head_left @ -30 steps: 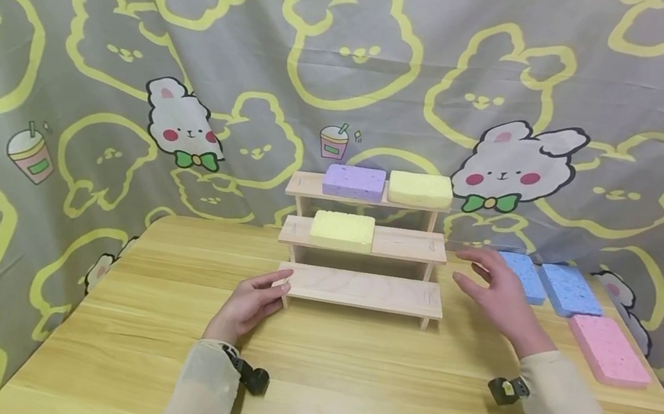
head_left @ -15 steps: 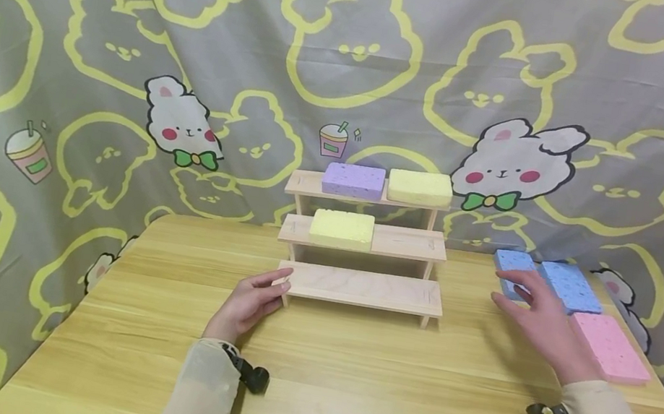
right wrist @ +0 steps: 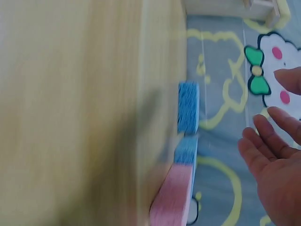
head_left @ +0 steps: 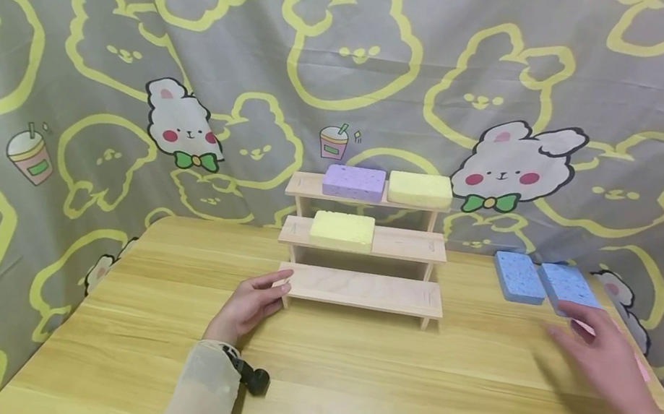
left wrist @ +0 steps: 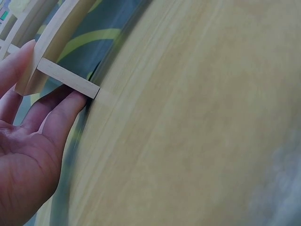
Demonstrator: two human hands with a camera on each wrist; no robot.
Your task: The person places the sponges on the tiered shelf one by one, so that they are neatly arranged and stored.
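Observation:
A three-tier wooden display shelf [head_left: 364,290] stands at the table's back middle. My left hand [head_left: 245,308] holds the left end of its lowest tier, thumb on the board and fingers by the leg [left wrist: 68,77]. On the top tier lie a purple sponge [head_left: 354,182] and a yellow sponge [head_left: 420,189]; a second yellow sponge [head_left: 342,231] is on the middle tier. At the right, my right hand [head_left: 606,359] hovers with loosely bent fingers and nothing in it. It mostly covers a pink sponge [right wrist: 173,195] in the head view.
Two blue sponges, one nearer the shelf [head_left: 519,277] and one beside it [head_left: 565,282], lie at the back right of the wooden table [head_left: 353,394]. A grey patterned curtain [head_left: 353,79] hangs behind the table.
My right hand has moved right and nearer to me, away from the shelf, past the blue sponges and over the pink sponge. The left hand has stayed on the shelf.

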